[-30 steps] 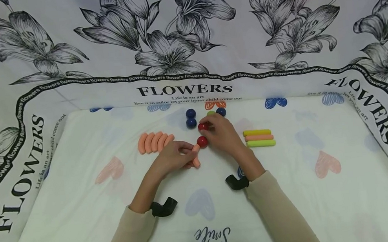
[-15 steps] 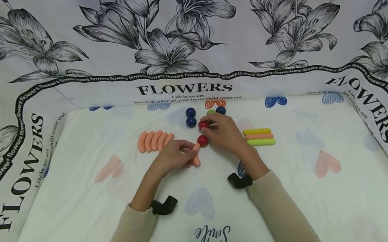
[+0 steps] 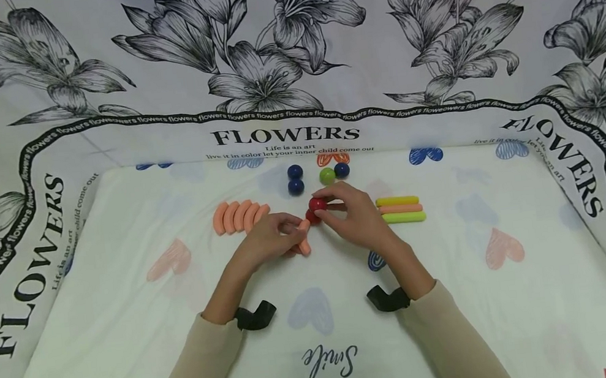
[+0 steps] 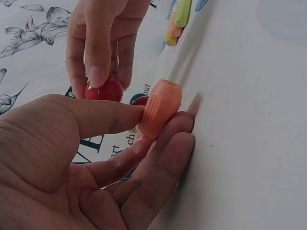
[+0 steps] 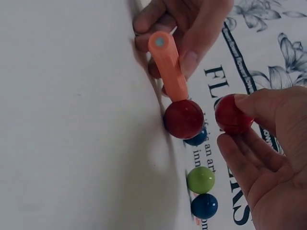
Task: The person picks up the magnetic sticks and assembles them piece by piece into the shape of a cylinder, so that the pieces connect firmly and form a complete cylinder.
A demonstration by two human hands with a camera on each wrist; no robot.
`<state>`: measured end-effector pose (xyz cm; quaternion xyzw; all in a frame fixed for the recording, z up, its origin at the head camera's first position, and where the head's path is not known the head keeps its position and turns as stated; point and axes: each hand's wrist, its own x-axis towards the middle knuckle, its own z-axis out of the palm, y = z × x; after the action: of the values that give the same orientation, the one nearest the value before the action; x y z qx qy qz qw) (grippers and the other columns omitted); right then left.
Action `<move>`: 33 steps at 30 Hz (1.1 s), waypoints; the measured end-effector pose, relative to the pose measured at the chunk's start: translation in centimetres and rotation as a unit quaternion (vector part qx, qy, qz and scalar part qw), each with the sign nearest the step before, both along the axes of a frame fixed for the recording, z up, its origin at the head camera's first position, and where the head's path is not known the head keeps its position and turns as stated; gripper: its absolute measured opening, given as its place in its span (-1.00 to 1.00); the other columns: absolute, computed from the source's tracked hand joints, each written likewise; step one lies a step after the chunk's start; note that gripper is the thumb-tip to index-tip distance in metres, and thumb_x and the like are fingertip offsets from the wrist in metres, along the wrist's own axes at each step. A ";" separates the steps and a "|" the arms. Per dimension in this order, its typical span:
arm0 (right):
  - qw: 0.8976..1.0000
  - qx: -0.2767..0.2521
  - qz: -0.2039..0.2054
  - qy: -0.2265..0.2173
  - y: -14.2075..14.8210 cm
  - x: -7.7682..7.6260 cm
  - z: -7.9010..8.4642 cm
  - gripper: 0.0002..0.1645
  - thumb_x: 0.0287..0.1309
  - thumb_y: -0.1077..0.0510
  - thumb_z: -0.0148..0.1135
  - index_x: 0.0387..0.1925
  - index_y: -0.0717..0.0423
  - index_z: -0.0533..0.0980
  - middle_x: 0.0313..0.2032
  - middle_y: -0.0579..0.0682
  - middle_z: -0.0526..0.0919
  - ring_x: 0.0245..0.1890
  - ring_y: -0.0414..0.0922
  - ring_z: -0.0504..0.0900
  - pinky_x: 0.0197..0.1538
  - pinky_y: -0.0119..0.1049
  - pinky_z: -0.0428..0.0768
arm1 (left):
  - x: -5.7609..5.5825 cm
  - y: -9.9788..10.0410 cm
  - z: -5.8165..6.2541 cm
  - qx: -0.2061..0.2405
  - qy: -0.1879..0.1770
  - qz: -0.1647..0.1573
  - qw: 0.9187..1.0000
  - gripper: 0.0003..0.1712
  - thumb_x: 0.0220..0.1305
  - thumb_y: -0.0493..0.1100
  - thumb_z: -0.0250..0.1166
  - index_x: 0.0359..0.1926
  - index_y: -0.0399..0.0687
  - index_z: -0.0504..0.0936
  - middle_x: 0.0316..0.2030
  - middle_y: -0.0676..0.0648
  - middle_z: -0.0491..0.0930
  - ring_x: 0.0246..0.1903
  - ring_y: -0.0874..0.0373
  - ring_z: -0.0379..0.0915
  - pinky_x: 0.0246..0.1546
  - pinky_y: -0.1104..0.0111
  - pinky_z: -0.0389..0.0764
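Right fingers (image 5: 237, 160) pinching red ball (image 5: 231, 115), "FLOWERS" print (image 3: 286, 134), "Smile" print (image 3: 330, 361)

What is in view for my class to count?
Held orange piece: one, orange, centre
Held red ball: one, red, centre
Other red ball: one, red, at the orange piece's end
Blue balls: three, blue, at the back
Green ball: one, green, beside blue ball
Curved pieces: five visible, orange, row at left
Sticks: three, yellow, orange, green, at right
Hearts cloth: one, white, underneath
Flower cloth: one, white, behind
Wrist gear: two, black, at wrists
Left hand: one, pinching the orange piece
Right hand: one, pinching a red ball
Sleeves: two, beige, lower edge
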<state>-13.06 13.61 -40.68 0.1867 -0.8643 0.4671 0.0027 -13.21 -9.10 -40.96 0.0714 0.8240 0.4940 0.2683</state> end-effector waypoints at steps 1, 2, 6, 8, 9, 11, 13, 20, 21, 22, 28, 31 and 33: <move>1.000 0.002 -0.001 -0.001 0.1 0.3 0.0 -0.59 0.34 0.23 0.43 0.19 0.12 0.63 0.10 0.05 0.71 0.16 -0.01 0.75 0.15 -0.12 0.75 | 0.0 0.0 0.0 0.001 -0.002 0.001 1.000 -0.49 0.46 -0.02 0.34 0.28 -0.21 0.59 -0.11 -0.13 0.81 -0.35 0.18 0.74 -0.25 0.34 0.75; 1.000 0.003 -0.001 -0.001 0.1 0.6 0.0 -0.59 0.34 0.23 0.43 0.19 0.12 0.63 0.11 0.05 0.71 0.16 -0.01 0.74 0.15 -0.13 0.75 | 0.0 0.0 0.0 0.001 -0.001 0.000 1.000 -0.49 0.46 -0.02 0.33 0.28 -0.21 0.59 -0.11 -0.13 0.80 -0.35 0.18 0.74 -0.25 0.35 0.75; 1.000 -0.004 -0.001 -0.013 0.3 1.7 -0.4 -0.60 0.33 0.23 0.44 0.17 0.09 0.64 0.12 0.05 0.70 0.17 -0.03 0.73 0.15 -0.18 0.75 | -0.1 0.1 0.1 0.003 -0.001 0.000 1.000 -0.49 0.46 -0.01 0.33 0.28 -0.20 0.59 -0.10 -0.13 0.80 -0.34 0.17 0.74 -0.25 0.35 0.74; 1.000 -0.010 0.002 -0.020 0.4 2.3 -0.6 -0.60 0.32 0.25 0.44 0.16 0.09 0.64 0.11 0.05 0.70 0.16 -0.03 0.73 0.16 -0.18 0.74 | -0.1 0.2 0.2 0.003 -0.002 0.001 1.000 -0.50 0.46 -0.01 0.33 0.27 -0.20 0.59 -0.10 -0.13 0.80 -0.34 0.17 0.75 -0.25 0.35 0.74; 1.000 -0.013 0.004 -0.024 0.4 2.6 -0.8 -0.60 0.31 0.26 0.44 0.16 0.09 0.64 0.11 0.04 0.70 0.16 -0.04 0.73 0.17 -0.19 0.74 | -0.1 0.2 0.3 0.003 -0.004 0.002 1.000 -0.50 0.46 0.00 0.33 0.27 -0.20 0.59 -0.10 -0.13 0.80 -0.33 0.17 0.75 -0.25 0.34 0.75; 1.000 -0.012 0.007 -0.028 0.5 3.2 -1.0 -0.59 0.29 0.28 0.45 0.16 0.08 0.65 0.10 0.03 0.71 0.16 -0.05 0.73 0.16 -0.19 0.74 | -0.1 0.3 0.3 -0.001 -0.006 0.004 1.000 -0.49 0.47 0.01 0.34 0.27 -0.20 0.59 -0.10 -0.13 0.80 -0.34 0.18 0.75 -0.25 0.35 0.75; 0.999 -0.011 0.014 -0.031 0.4 3.7 -1.2 -0.58 0.29 0.29 0.45 0.16 0.08 0.65 0.09 0.01 0.72 0.15 -0.06 0.73 0.17 -0.17 0.74 | -0.1 0.3 0.3 -0.005 -0.008 0.006 1.000 -0.48 0.47 0.03 0.34 0.27 -0.20 0.59 -0.09 -0.12 0.81 -0.34 0.19 0.75 -0.25 0.35 0.75; 0.998 0.011 0.047 -0.042 0.4 4.6 -1.7 -0.65 0.29 0.26 0.46 0.09 0.03 0.66 0.00 -0.06 0.74 0.05 -0.15 0.73 0.15 -0.23 0.75 | 0.1 0.5 0.2 -0.002 -0.014 0.016 1.000 -0.49 0.47 0.01 0.34 0.26 -0.23 0.57 -0.09 -0.15 0.80 -0.34 0.19 0.76 -0.26 0.36 0.74; 0.998 0.013 0.049 -0.046 0.5 4.7 -1.7 -0.66 0.28 0.26 0.46 0.07 0.03 0.66 -0.01 -0.07 0.74 0.04 -0.17 0.73 0.15 -0.25 0.75 | 0.1 0.5 0.2 -0.002 -0.015 0.017 1.000 -0.48 0.48 0.01 0.34 0.26 -0.23 0.57 -0.09 -0.15 0.80 -0.34 0.18 0.76 -0.26 0.36 0.74; 0.997 0.016 0.050 -0.050 0.6 4.7 -1.7 -0.66 0.28 0.27 0.46 0.06 0.02 0.66 -0.02 -0.08 0.73 0.03 -0.18 0.72 0.14 -0.27 0.75 | 0.1 0.6 0.2 -0.002 -0.015 0.018 1.000 -0.48 0.48 0.02 0.33 0.26 -0.22 0.57 -0.09 -0.15 0.80 -0.34 0.18 0.76 -0.26 0.37 0.73; 0.997 0.022 0.052 -0.057 0.9 5.0 -1.8 -0.68 0.28 0.26 0.47 0.04 0.03 0.66 -0.04 -0.08 0.73 0.02 -0.18 0.73 0.13 -0.25 0.76 | 0.2 0.8 0.3 -0.018 0.000 0.023 1.000 -0.48 0.47 0.07 0.33 0.25 -0.17 0.58 -0.11 -0.12 0.81 -0.36 0.17 0.74 -0.25 0.40 0.66; 0.997 0.021 0.059 -0.055 0.9 5.0 -1.8 -0.67 0.26 0.27 0.48 0.04 0.04 0.66 -0.04 -0.06 0.73 0.02 -0.15 0.74 0.13 -0.22 0.76 | 0.2 0.7 0.3 -0.023 0.000 0.023 0.999 -0.47 0.46 0.07 0.33 0.25 -0.17 0.59 -0.11 -0.11 0.81 -0.37 0.19 0.73 -0.24 0.40 0.64; 0.996 0.021 0.062 -0.055 0.9 5.0 -1.8 -0.67 0.25 0.27 0.49 0.03 0.04 0.66 -0.04 -0.05 0.73 0.01 -0.15 0.75 0.13 -0.21 0.76 | 0.3 0.7 0.3 -0.024 -0.002 0.024 0.999 -0.48 0.45 0.07 0.34 0.25 -0.16 0.59 -0.11 -0.11 0.81 -0.38 0.18 0.74 -0.25 0.40 0.64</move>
<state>-8.02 14.49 -42.46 0.2135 -0.8598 0.4574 -0.0778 -12.95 -8.38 -40.66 0.0440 0.8364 0.4807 0.2596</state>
